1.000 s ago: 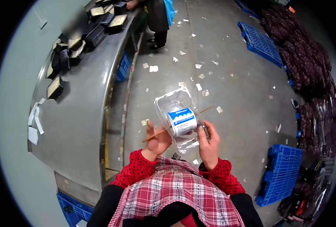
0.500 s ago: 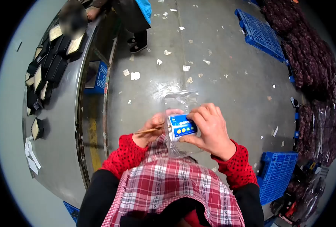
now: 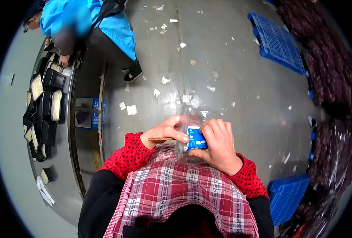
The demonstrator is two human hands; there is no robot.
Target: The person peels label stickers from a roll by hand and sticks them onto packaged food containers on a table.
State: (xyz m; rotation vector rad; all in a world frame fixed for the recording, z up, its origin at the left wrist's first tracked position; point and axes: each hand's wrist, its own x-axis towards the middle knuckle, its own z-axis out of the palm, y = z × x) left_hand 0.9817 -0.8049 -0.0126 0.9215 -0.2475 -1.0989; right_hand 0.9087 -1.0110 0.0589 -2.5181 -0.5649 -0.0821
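Observation:
A roll of blue-and-white labels (image 3: pixel 196 139) sits inside a clear plastic container (image 3: pixel 180 152) in front of my apron. My left hand (image 3: pixel 165 129) grips the container's left side, thumb on the roll's edge, and a thin wooden stick (image 3: pixel 160 139) sticks out leftward beneath it. Over the right part of the roll, my right hand (image 3: pixel 219 144) is closed with its fingers bent and thumb below. The stick's other end is hidden.
Black trays with pale contents (image 3: pixel 56 105) are heaped on a metal table (image 3: pixel 67 158) at left, where a person in blue (image 3: pixel 116 33) leans over. Blue pallets (image 3: pixel 281 43) and dark red net sacks (image 3: pixel 328 71) line the right. Paper scraps dot the floor.
My left hand has closed on the container, and my right hand has wrapped over the roll. The view has shifted, showing more of the other person and the tray heap lower down.

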